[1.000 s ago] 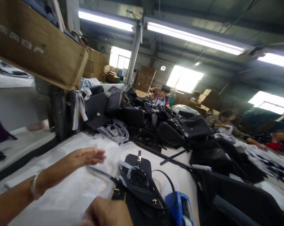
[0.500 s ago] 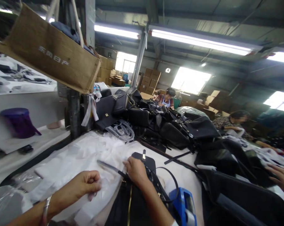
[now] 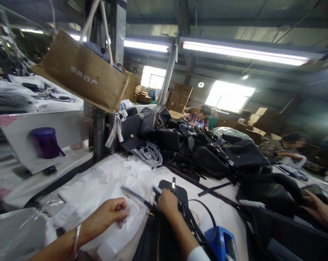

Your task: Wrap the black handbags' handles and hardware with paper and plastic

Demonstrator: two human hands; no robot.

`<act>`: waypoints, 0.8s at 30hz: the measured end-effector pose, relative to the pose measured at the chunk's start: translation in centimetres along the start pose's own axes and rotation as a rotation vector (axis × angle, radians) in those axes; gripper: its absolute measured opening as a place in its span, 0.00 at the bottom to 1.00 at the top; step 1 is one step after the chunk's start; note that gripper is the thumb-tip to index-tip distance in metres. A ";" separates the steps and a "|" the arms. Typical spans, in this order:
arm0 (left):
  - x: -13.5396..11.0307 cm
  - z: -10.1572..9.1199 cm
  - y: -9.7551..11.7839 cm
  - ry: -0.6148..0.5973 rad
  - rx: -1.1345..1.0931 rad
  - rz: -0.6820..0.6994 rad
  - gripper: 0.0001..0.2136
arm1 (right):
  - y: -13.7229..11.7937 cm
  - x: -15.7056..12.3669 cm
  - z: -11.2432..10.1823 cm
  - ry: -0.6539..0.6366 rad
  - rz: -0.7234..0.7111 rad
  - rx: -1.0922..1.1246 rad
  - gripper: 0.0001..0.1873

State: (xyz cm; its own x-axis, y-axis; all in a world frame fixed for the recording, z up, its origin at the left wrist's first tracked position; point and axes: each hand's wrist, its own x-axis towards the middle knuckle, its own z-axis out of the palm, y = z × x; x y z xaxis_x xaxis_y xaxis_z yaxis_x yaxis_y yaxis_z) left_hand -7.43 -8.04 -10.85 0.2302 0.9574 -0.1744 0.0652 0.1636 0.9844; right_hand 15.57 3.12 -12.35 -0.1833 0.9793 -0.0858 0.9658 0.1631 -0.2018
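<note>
A black bag (image 3: 166,237) with a gold zipper lies in front of me, its flap (image 3: 182,193) carrying a gold clasp. My right hand (image 3: 167,203) is closed over the bag's upper part, gripping a black strap (image 3: 155,189) whose end sticks out past the fingers. Another dark strap (image 3: 135,195) reaches left from the bag over the white paper. Left of the bag, my left hand (image 3: 117,212) hovers above white tissue paper (image 3: 98,188) with its fingers curled together. Whatever sits between those fingertips, if anything, I cannot make out.
A blue tape dispenser (image 3: 220,241) stands right of the bag. Black bags (image 3: 207,156) pile up behind. At the right edge another person's hand (image 3: 320,208) touches a black bag. A brown tote (image 3: 84,72) hangs from a post (image 3: 99,136); clear plastic (image 3: 17,232) lies lower left.
The view has swung left, so everything appears further right. A strap end now shows above my right hand. The other person's hand at the right has moved onto a black bag.
</note>
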 end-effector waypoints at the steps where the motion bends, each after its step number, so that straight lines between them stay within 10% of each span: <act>1: 0.1 0.1 0.0 0.002 -0.006 0.003 0.07 | 0.1 -0.3 -0.6 0.019 0.001 0.021 0.12; 10: 0.7 -0.1 0.6 0.059 -0.013 0.021 0.07 | -0.4 -6.6 -5.2 -0.096 -0.383 0.863 0.09; 24: -1.5 0.1 2.5 0.096 0.232 0.124 0.07 | -0.8 -8.6 -5.0 -0.034 -0.420 0.600 0.06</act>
State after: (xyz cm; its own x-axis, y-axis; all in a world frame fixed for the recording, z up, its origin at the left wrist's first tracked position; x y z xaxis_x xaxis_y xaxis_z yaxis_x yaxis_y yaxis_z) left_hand -7.54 -9.04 -8.12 0.1582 0.9866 -0.0389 0.2657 -0.0046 0.9640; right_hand 17.24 -4.81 -6.56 -0.5309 0.8429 0.0879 0.5481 0.4206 -0.7230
